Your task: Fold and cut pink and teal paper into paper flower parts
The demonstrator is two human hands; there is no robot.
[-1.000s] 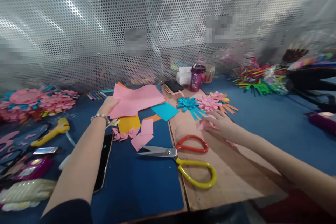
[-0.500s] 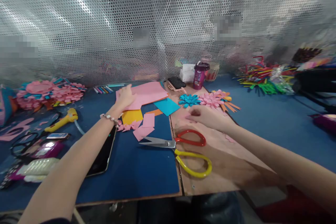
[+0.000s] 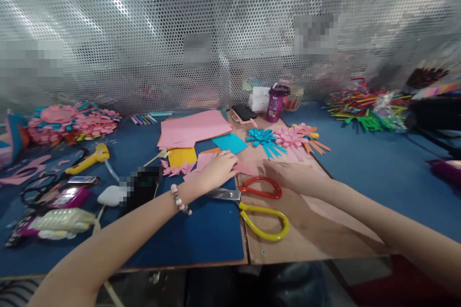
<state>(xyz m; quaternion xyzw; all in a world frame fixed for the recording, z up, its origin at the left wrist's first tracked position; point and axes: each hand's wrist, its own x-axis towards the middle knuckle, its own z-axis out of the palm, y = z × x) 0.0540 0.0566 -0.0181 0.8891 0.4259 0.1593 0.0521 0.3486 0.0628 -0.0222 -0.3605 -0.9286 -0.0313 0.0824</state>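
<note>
My left hand (image 3: pixel 216 171) lies on the blue mat (image 3: pixel 187 235) with its fingers curled onto a small pink paper piece (image 3: pixel 247 169). My right hand (image 3: pixel 290 176) rests palm down on the brown board (image 3: pixel 324 230), fingers stretched toward the same piece, their tips just beside it. Scissors (image 3: pixel 252 201) with one red and one yellow handle lie right below both hands. More pink scraps (image 3: pixel 176 169) sit to the left of my left hand.
Pink sheets (image 3: pixel 192 128), orange and blue paper lie behind the hands. Paper flowers (image 3: pixel 284 136) and a purple cup (image 3: pixel 274 103) stand further back. A glue gun (image 3: pixel 88 158), a phone and other tools lie left. A perforated metal screen closes the back.
My left hand came back from the pink sheets to the scraps near the scissors. My right hand moved down and left to meet it at the small pink piece.
</note>
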